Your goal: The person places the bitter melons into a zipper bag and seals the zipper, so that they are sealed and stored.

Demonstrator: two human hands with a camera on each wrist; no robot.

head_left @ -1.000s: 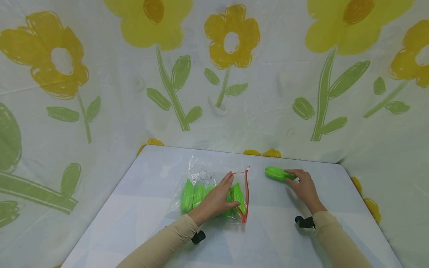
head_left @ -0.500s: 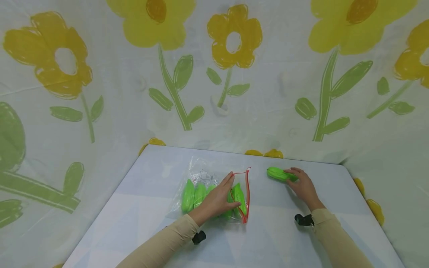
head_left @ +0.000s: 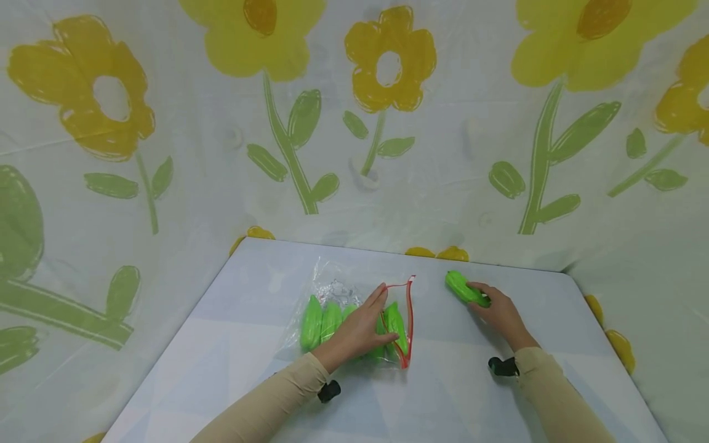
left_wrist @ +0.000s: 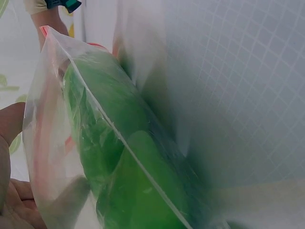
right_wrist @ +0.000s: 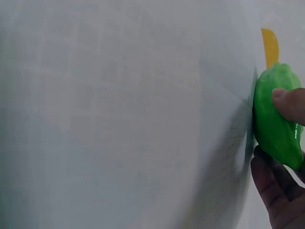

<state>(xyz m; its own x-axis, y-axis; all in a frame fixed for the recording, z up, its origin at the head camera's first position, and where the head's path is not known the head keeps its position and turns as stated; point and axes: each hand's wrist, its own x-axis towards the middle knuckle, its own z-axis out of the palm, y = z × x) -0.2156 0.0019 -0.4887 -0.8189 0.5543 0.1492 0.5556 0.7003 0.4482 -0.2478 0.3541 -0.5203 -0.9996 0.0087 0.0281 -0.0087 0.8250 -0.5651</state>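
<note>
Resting on the clear zip bag (head_left: 354, 307), your left hand (head_left: 360, 329) lies with fingers nearly straight across the plastic and thumb at the red-edged mouth, holding down the green pods inside (head_left: 320, 320); the left wrist view shows those pods pressed against the film. Your right hand (head_left: 501, 311) has its grip closed around a loose green pod (head_left: 464, 289), fingertips (right_wrist: 288, 102) and thumb pinching it just to the right of the bag's open mouth, low over the tabletop (head_left: 443, 394). Both sleeves are beige, and a flower-printed sheet (head_left: 166, 154) rises behind the tabletop.
</note>
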